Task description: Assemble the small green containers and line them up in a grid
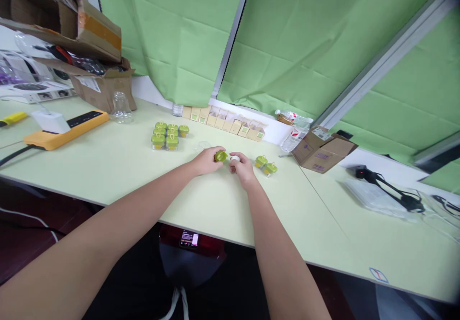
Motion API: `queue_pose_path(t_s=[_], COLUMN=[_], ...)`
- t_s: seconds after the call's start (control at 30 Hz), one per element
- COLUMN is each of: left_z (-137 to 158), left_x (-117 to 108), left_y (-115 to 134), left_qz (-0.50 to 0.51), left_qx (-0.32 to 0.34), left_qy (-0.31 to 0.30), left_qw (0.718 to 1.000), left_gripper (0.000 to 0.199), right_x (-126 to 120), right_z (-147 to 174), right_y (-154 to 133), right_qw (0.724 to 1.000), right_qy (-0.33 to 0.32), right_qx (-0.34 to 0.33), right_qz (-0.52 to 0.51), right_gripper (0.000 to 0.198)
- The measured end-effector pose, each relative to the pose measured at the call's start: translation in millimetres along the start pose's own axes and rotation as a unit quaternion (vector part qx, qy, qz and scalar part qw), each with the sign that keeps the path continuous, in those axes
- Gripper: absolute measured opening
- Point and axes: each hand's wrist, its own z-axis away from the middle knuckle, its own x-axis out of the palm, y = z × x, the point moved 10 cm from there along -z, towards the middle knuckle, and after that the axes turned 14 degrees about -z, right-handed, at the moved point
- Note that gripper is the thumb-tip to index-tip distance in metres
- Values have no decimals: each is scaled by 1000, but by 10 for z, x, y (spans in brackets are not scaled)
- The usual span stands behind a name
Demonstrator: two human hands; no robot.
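Over the middle of the table, my left hand (206, 161) is closed around a green lid (220, 156), its inner side partly showing. My right hand (243, 169), just beside it, pinches a small white round piece (235, 158); its kind is too small to make out. A clear plastic piece (203, 145) lies behind my left hand. To the right of my right hand stand two small clear containers with green lids (270, 168). Several more green-lidded containers (172, 141) are grouped at the left, with yellow showing inside.
A row of small cardboard boxes (223, 120) lines the wall. Left are an orange power strip (64, 131), a clear jar (121, 107) and stacked cartons (97, 87). Bottles (293, 139), an open carton (321, 150) and a black device with cable (390, 188) lie right.
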Motion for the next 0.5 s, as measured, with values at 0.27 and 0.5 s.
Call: queue_pose_path(t_s=[0.27,0.5], left_z=[0,-14], left_x=[-7,-71], left_y=[23,38], left_qz=[8,41], left_qx=[11,28], left_qy=[18,57], left_qw=[1000,997], left_gripper=[55,56], right_x=[73,88], right_z=[38,42], right_y=[-232,-177], right_qw=[963,946], right_qy=[-32,-41], right_qx=[-177,-159], right_qz=[202,278], right_gripper=[31,35])
